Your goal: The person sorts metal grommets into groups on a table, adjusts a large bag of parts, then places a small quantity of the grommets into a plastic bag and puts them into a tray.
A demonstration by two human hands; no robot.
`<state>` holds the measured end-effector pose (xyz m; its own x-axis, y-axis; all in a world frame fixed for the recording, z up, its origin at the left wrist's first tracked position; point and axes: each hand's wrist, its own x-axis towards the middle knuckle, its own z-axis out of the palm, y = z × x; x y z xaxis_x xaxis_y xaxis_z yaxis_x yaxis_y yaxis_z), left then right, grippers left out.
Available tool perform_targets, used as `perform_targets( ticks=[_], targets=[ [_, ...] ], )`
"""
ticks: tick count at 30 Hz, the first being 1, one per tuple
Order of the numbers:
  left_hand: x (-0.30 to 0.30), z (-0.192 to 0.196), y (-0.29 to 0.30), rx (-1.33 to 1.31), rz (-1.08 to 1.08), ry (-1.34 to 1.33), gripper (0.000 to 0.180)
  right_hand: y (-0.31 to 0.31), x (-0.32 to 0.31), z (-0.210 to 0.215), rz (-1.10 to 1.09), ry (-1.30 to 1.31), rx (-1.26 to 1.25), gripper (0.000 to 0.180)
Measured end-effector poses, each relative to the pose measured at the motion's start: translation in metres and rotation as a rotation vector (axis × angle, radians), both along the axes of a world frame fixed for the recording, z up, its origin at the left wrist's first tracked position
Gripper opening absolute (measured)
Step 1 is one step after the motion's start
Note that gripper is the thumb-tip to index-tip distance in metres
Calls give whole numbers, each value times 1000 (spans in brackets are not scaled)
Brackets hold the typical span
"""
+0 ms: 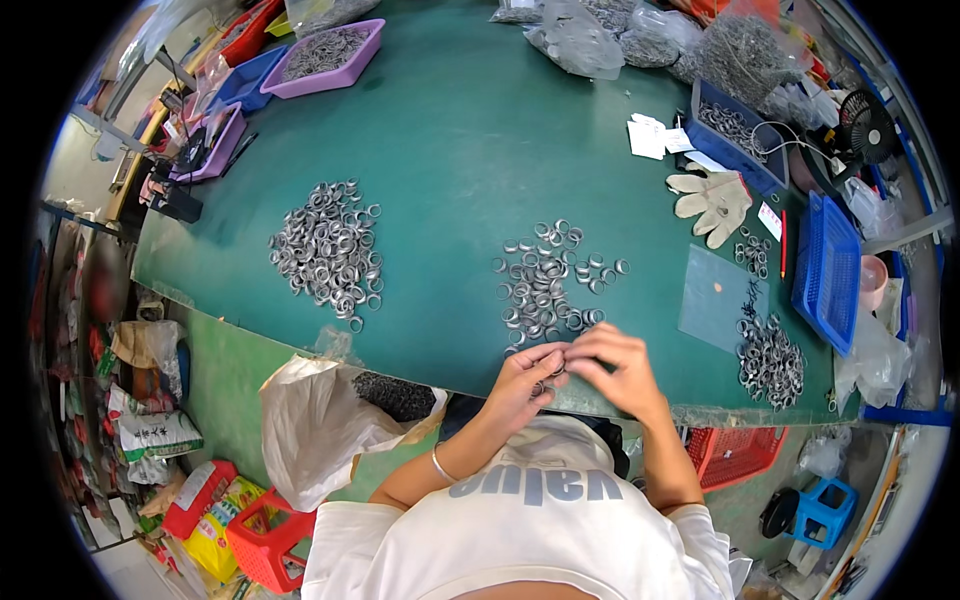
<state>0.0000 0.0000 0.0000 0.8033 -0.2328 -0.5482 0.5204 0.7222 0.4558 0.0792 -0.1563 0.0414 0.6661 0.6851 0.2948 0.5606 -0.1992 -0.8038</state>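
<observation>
At the front edge of the green table, my two hands meet over small metal rings. My left hand [522, 387] is closed around a few grey metal rings [540, 388]. The fingers of my right hand [615, 362] pinch at a ring beside the left fingertips; the exact grip is partly hidden. Just beyond my hands lies a loose pile of metal rings [545, 285]. A larger heap of rings [330, 245] sits to the left, and another pile of rings [772, 365] lies to the right.
A white glove [712, 203], a blue bin of parts [735, 135] and a blue basket [828, 270] line the right side. A purple tray [325, 60] stands far left. An open white sack [310, 425] with dark pieces is below the table's front edge, near a red stool [265, 545].
</observation>
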Motion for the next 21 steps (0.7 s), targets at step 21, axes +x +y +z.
perform_targets(
  ticks=[21],
  targets=[
    [-2, 9, -3, 206, 92, -119, 32, 8, -13, -15, -221, 274, 23, 6]
  ],
)
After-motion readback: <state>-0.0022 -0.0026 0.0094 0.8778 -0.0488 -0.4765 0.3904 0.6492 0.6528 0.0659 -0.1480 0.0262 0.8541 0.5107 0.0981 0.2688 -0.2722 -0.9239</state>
